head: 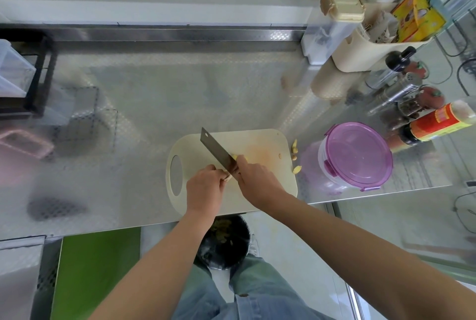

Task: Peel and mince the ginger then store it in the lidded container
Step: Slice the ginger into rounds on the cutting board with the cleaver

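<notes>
Surface (154, 93): embossed sheet metal, dull sheen. Cutting board (268, 139): matt cream plastic, smooth, orange stain. Cleaver (215, 148): dark brushed steel blade. Lidded container (356, 156): glossy translucent purple plastic lid, clear body. Jeans (255, 291): faded denim cloth.

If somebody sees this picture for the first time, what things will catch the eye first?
First, the cleaver in the right hand, its blade against the ginger that the left hand holds on the pale cutting board. Next, the container with its purple lid on, standing right of the board, with a few ginger pieces lying between them.
</notes>
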